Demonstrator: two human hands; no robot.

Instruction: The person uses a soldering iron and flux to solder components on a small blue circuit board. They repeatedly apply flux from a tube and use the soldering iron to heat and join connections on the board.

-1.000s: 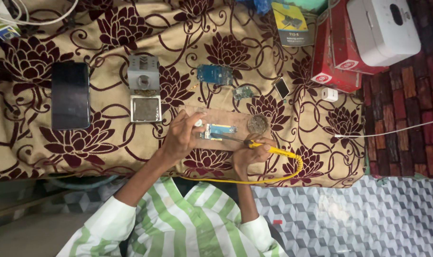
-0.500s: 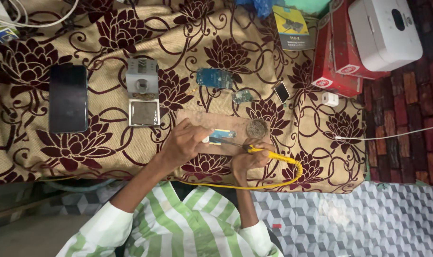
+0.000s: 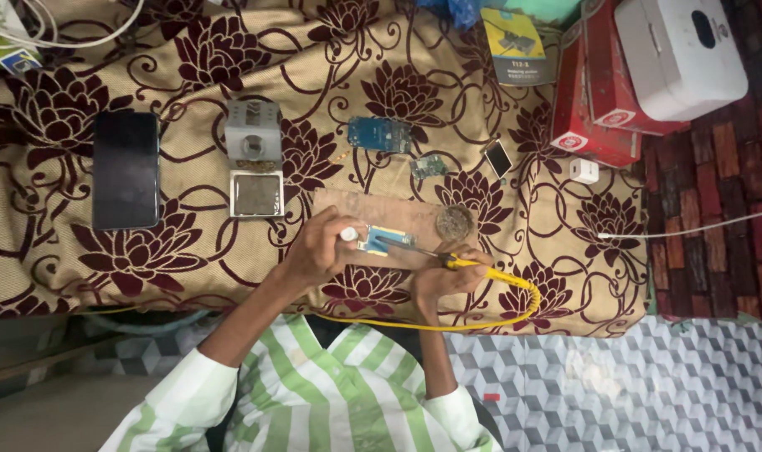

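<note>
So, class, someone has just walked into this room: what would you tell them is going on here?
A person in a green striped shirt works at a cloth-covered table. Their right hand holds a yellow-handled soldering iron, its tip on a small blue circuit board lying on a wooden board. The left hand steadies the board's left end, holding something small and white. A dark phone and more circuit boards lie nearby.

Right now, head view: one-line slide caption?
Right hand holds yellow soldering iron to small blue circuit board on wooden board; left hand steadies it.
</note>
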